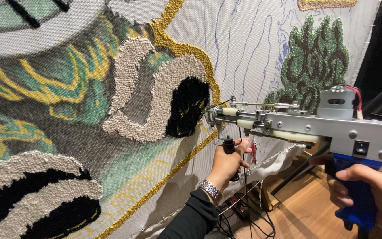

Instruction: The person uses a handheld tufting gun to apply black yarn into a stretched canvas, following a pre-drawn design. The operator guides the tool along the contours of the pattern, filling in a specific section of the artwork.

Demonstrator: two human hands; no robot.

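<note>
A person stands at a stretched backing cloth (244, 40), pressing a metal tufting gun (306, 126) against it. The left hand (226, 161), a metal watch (209, 189) on its wrist, is clenched around the gun's black front handle (230, 146), seemingly to steady the nose. The right hand (372, 190), low and nearer the camera, wraps the blue rear grip (354, 199), forefinger forward by the trigger. Just beyond the left hand, the gun's tip meets a black tufted patch (186, 106) edged in beige and gold. Cables and a power strip (239, 208) lie on the wooden floor below the left forearm.
</note>
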